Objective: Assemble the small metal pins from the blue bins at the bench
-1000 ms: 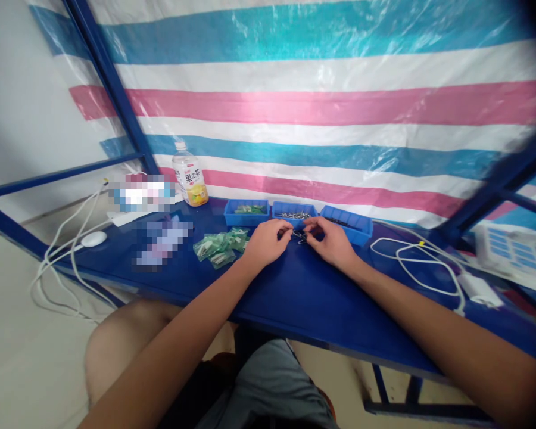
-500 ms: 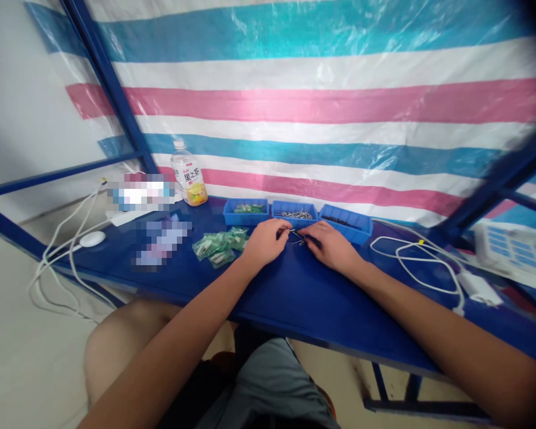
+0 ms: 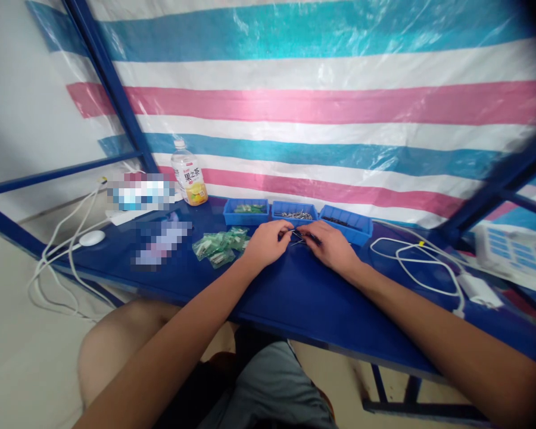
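Observation:
My left hand (image 3: 270, 241) rests over the blue table, its thumb and fingers pinched together around something too small to make out. Facing it, my right hand (image 3: 333, 244) is also closed, fingertips drawn in, with a dark bit showing beneath them. Between the two sets of fingertips lie several thin metal pins (image 3: 298, 239). Just behind stand three blue bins: the left bin (image 3: 246, 219) holds green packets, the middle bin (image 3: 295, 220) shiny metal pieces, the right bin (image 3: 360, 236) dark pieces. Left of my left hand is a pile of green-tinted plastic packets (image 3: 218, 245).
A drink bottle (image 3: 190, 176) stands at the back left, near blurred-out items. White cables (image 3: 406, 262) and a white adapter (image 3: 480, 289) lie on the right, before a white box (image 3: 509, 253). Striped plastic sheeting (image 3: 295, 107) hangs behind the blue table (image 3: 304, 304).
My right hand has shifted very slightly, its fingertips closer to the left hand's. The left hand stays almost in place, and the bins and packets have not moved.

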Demonstrator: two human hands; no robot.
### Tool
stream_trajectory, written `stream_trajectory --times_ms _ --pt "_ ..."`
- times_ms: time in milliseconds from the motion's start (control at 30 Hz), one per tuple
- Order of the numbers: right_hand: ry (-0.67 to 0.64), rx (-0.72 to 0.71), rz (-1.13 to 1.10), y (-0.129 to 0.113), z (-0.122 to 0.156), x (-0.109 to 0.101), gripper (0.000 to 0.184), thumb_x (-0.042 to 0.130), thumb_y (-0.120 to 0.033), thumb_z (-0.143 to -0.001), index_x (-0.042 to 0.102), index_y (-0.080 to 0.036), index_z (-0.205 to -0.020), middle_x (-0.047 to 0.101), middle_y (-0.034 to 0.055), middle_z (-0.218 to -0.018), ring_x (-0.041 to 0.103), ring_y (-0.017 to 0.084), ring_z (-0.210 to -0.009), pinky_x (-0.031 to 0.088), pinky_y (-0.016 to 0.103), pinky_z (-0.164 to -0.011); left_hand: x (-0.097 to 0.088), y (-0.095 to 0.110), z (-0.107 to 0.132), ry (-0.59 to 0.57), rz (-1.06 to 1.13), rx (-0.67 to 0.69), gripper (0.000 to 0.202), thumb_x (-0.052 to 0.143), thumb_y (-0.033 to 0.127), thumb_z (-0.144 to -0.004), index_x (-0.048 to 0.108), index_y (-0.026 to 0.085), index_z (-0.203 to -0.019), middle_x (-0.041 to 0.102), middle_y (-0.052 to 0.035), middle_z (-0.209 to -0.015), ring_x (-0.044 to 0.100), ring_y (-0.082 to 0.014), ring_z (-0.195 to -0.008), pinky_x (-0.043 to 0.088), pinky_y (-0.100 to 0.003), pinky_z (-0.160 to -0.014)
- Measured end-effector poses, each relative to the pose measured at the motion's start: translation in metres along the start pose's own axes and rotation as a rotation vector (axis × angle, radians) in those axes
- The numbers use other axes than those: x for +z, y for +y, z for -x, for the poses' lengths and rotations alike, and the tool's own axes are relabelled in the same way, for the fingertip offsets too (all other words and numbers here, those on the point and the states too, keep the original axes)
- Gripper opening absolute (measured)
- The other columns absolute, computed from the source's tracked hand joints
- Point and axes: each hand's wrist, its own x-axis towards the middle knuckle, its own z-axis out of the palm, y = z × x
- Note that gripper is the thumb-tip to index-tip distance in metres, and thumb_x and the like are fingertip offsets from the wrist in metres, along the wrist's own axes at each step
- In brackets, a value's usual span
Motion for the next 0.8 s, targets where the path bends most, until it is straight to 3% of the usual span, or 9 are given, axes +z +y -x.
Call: stream_trajectory --times_ms 100,233,367,467,633,800 --pt "0.135 0.157 -0.193 -0.004 0.001 0.002 0.026 0.066 -0.020 -0.096 0.075 -0.026 -0.120 0.080 0.0065 -0.112 0.077 0.026 -0.098 0.063 0.044 -0.089 -0.001 0.005 0.002 -0.055 0.053 -0.045 0.034 0.060 0.024 -0.100 0.072 0.020 -0.132 0.083 -0.0030 -0.090 0.077 -0.0213 -0.079 0.060 -0.033 -0.084" --pt "0.225 0.223 -0.323 -0.015 0.002 0.001 0.036 0.069 -0.024 -0.096 0.069 -0.027 -0.132 0.080 0.0058 -0.112 0.079 0.024 -0.096 0.064 0.042 -0.090 0.000 0.008 0.003 -0.104 0.173 0.009 0.042 0.056 0.022 -0.102 0.068 0.022 -0.143 0.084 -0.0049 -0.112 0.080 -0.0217 -0.093 0.062 -0.032 -0.087" --pt "0.219 0.176 -0.262 -0.019 0.002 -0.001 0.034 0.070 -0.028 -0.097 0.070 -0.028 -0.131 0.080 0.0057 -0.113 0.077 0.023 -0.089 0.064 0.041 -0.086 0.002 0.007 0.001 -0.094 0.308 0.010 0.036 0.058 0.023 -0.103 0.074 0.019 -0.134 0.081 -0.0086 -0.124 0.079 -0.0239 -0.109 0.061 -0.036 -0.100" --pt "0.197 0.174 -0.271 -0.019 0.003 0.000 0.035 0.070 -0.028 -0.096 0.070 -0.027 -0.132 0.080 0.0074 -0.116 0.076 0.023 -0.087 0.064 0.042 -0.083 0.003 0.006 0.000 -0.089 0.441 -0.041 0.034 0.065 0.024 -0.100 0.076 0.018 -0.131 0.080 -0.0096 -0.127 0.079 -0.0247 -0.112 0.063 -0.038 -0.102" --pt "0.118 0.186 -0.405 -0.021 0.005 0.006 0.053 0.073 -0.029 -0.094 0.061 -0.030 -0.146 0.076 0.0087 -0.129 0.075 0.020 -0.084 0.066 0.042 -0.084 0.001 0.000 -0.001 0.003 0.464 -0.141 0.025 0.078 0.030 -0.093 0.081 0.020 -0.115 0.084 -0.0076 -0.114 0.081 -0.0257 -0.106 0.065 -0.041 -0.102" --pt "0.184 0.220 -0.583 -0.020 0.003 0.014 0.054 0.076 -0.035 -0.093 0.060 -0.027 -0.144 0.074 0.0104 -0.124 0.074 0.025 -0.107 0.065 0.039 -0.085 0.003 -0.007 -0.003 0.090 0.477 -0.169 0.014 0.077 0.019 -0.090 0.078 0.018 -0.104 0.084 -0.0082 -0.106 0.081 -0.0231 -0.101 0.065 -0.040 -0.100"
